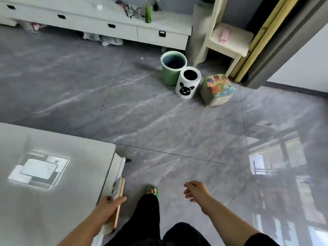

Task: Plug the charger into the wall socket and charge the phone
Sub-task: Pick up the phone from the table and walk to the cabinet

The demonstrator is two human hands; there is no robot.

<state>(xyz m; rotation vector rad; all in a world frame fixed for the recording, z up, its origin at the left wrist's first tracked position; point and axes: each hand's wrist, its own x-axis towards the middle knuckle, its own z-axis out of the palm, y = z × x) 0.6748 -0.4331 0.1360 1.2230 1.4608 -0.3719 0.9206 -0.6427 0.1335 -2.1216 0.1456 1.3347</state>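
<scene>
My left hand [108,207] grips a phone [118,190] with a gold edge, held on edge just beside the corner of the grey table [58,139] at the lower left. To the right, my right hand [196,190] hangs over the floor with its fingers loosely apart and nothing in it. A black plug-like item [155,6] and tangled cables [132,11] lie on the white cabinet [159,22] at the far wall. No wall socket can be made out.
A green bucket [173,68], a white bin with a black face print [188,82] and a colourful cube stool [217,89] stand on the grey tiled floor. A cream stool [230,40] bears a pink item. A green bottle [148,9] stands on the cabinet. My leg and green sandal [151,189] are below.
</scene>
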